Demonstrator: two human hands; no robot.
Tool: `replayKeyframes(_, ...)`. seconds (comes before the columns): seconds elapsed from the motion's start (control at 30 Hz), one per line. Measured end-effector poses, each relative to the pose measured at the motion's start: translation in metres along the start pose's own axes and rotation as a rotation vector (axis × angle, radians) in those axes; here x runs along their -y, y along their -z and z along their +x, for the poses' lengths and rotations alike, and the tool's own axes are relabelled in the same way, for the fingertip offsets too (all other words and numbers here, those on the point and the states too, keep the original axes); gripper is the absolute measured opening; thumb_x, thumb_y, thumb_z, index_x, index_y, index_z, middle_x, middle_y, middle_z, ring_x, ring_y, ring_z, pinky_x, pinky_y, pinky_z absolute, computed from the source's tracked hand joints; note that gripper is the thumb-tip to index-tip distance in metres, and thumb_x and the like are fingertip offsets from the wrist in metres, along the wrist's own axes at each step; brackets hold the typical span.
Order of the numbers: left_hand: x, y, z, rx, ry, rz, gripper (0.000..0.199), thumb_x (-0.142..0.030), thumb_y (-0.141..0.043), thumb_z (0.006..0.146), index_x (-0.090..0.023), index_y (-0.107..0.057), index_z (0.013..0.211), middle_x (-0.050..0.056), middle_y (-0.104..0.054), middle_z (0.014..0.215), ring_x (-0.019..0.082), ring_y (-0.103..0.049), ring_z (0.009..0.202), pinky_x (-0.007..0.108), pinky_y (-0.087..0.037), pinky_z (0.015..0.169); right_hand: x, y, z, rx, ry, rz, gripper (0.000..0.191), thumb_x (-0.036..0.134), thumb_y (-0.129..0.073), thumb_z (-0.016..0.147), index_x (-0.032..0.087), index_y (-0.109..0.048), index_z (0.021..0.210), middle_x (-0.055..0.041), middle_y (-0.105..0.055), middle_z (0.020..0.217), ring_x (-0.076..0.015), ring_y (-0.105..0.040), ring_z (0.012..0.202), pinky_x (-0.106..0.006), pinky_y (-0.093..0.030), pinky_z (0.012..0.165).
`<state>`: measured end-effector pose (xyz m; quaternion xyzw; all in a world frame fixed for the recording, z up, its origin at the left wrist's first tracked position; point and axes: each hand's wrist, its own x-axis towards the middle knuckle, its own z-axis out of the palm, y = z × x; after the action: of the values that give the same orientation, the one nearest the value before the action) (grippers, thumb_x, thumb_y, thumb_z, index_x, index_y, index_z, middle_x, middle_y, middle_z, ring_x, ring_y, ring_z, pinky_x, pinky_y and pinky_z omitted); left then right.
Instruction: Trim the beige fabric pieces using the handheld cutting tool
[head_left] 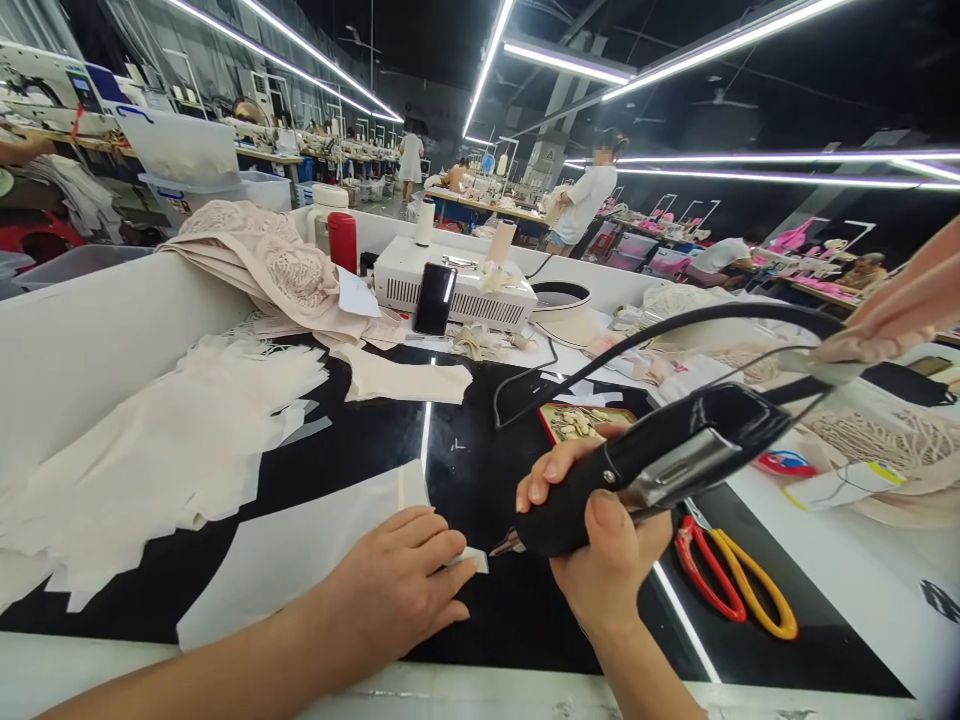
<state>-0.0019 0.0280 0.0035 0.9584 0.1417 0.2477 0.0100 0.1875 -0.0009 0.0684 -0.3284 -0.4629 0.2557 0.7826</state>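
Observation:
My right hand (607,560) is wrapped round a black corded handheld cutter (660,460), its pointed metal tip angled down to the left. That tip stops just short of a small white end of material (475,560) that sticks out from under my left fingers. My left hand (409,570) lies palm down with bent fingers, gripping the edge of a pale fabric panel (277,550) against the black work surface (517,620); its thumb is partly hidden. Scissors (731,575) with red and yellow handles lie right of my right hand. A tray of small metal pieces (581,422) sits behind it.
Cream fabric pieces (165,440) are heaped at left, with a cut panel (405,378) farther back. A phone (435,298) leans on a white metal box (457,285). The cutter's black cord (697,312) arches right, near another person's hand (892,310). Lace pieces (862,440) lie at right.

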Motion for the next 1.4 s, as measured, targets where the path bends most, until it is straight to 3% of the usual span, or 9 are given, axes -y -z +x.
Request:
replayKeyframes(0.37, 0.002, 0.006, 0.0, 0.021, 0.02, -0.019, 0.023, -0.031, -0.074, 0.101, -0.016, -0.065, 0.115, 0.004, -0.07, 0.106, 0.02, -0.067, 0.098, 0.037, -0.055, 0.098, -0.003, -0.003, 0.002, 0.003, 0.004, -0.017, 0.039, 0.044, -0.08, 0.089, 0.029, -0.059, 0.118, 0.0052, -0.065, 0.079, -0.0142, -0.063, 0.055, -0.03, -0.057, 0.047)
replayKeyframes(0.6, 0.001, 0.007, -0.001, -0.003, 0.028, 0.012, 0.035, -0.032, -0.08, 0.097, -0.012, -0.066, 0.121, 0.006, -0.071, 0.109, 0.024, -0.068, 0.099, 0.037, -0.059, 0.091, -0.006, -0.003, 0.001, 0.023, 0.009, 0.012, 0.038, 0.04, -0.079, 0.09, 0.029, -0.059, 0.121, 0.0049, -0.066, 0.082, -0.0138, -0.064, 0.058, -0.029, -0.058, 0.049)
replayKeyframes(0.87, 0.001, 0.006, -0.002, -0.003, 0.027, 0.028, 0.035, -0.033, -0.078, 0.098, -0.011, -0.066, 0.124, 0.006, -0.071, 0.11, 0.024, -0.068, 0.1, 0.036, -0.059, 0.091, -0.01, -0.007, 0.002, 0.021, 0.009, 0.05, 0.038, 0.04, -0.081, 0.089, 0.029, -0.06, 0.119, 0.0045, -0.067, 0.081, -0.0139, -0.064, 0.058, -0.028, -0.056, 0.049)
replayKeyframes(1.17, 0.001, 0.005, 0.0, 0.009, 0.027, 0.027, 0.049, -0.033, -0.093, 0.083, -0.01, -0.068, 0.118, 0.005, -0.072, 0.106, 0.025, -0.068, 0.096, 0.039, -0.062, 0.088, -0.015, -0.009, 0.004, 0.019, -0.005, 0.075, 0.04, 0.041, -0.083, 0.088, 0.028, -0.06, 0.119, 0.0044, -0.068, 0.081, -0.0138, -0.064, 0.06, -0.028, -0.059, 0.05)
replayKeyframes(1.4, 0.001, 0.006, -0.001, -0.005, 0.036, 0.014, 0.049, -0.031, -0.094, 0.081, -0.01, -0.069, 0.117, 0.005, -0.072, 0.106, 0.025, -0.068, 0.095, 0.038, -0.062, 0.086, -0.018, -0.013, 0.003, 0.035, -0.01, 0.071, 0.04, 0.041, -0.082, 0.089, 0.028, -0.06, 0.119, 0.0041, -0.067, 0.081, -0.0137, -0.064, 0.059, -0.028, -0.059, 0.05)
